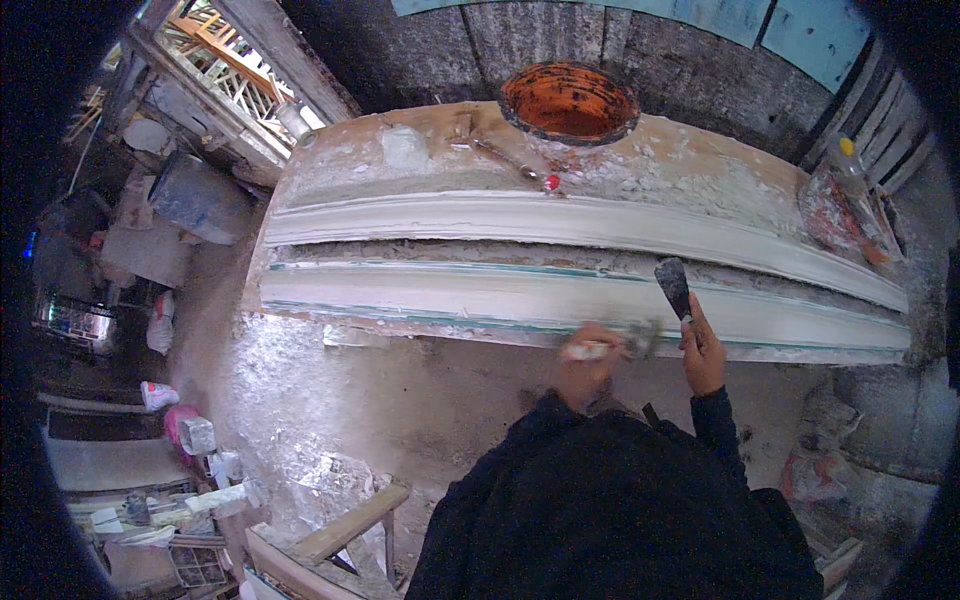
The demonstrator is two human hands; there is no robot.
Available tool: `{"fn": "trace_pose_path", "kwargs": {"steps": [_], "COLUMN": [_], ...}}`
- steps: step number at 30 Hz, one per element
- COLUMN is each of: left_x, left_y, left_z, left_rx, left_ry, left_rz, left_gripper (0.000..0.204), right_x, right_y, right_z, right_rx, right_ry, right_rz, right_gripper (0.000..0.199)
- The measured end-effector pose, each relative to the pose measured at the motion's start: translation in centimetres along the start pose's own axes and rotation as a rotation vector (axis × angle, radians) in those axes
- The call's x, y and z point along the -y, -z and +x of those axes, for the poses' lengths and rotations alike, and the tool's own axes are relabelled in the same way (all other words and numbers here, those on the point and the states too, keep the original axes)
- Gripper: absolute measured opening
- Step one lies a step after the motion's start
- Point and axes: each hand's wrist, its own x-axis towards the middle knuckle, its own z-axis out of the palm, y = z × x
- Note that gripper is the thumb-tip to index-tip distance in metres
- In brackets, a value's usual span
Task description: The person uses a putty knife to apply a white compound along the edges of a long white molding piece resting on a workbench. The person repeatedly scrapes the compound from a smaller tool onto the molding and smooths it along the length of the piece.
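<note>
right hand (703, 350) fingers closed round putty knife (674, 286) handle; blade points up, long axis upright, over white moulding (480, 295). left hand (588, 355) blurred, grip unclear.

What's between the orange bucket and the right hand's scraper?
Head view: from the orange bucket, a red-tipped tool to the left, rough plaster-caked tabletop, then a long white moulding before the scraper in the right hand.
</note>
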Motion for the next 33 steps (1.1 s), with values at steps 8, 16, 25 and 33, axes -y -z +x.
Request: {"fn": "trace_pose_path", "kwargs": {"steps": [8,16,25,33], "left_x": [3.5,-2.8,0.4,-1.1], "left_y": [3.7,21.4,3.4,14.6], "left_z": [-3.0,-7.6,-2.7,-3.4], "left_rx": [-0.079,-0.958,-0.374,-0.606], "left_ry": [-0.251,-0.121,0.053,0.099], "left_rz": [0.403,0.475,0.238,0.15], "left_gripper": [0.016,0.017,0.01,0.012], "right_x": [-2.4,-4.4,-3.3,-2.3], "right_y": [3.4,3.9,3.6,0.6], "right_z": [1.2,3.1,3.9,4.6], "right_rx": [0.024,0.391,0.661,0.774], "right_ry": [-0.04,0.071,0.207,0.251], "right_rz": [-0.027,-0.132,-0.232,-0.17], "right_gripper": [0.043,0.048,0.059,0.039]}}
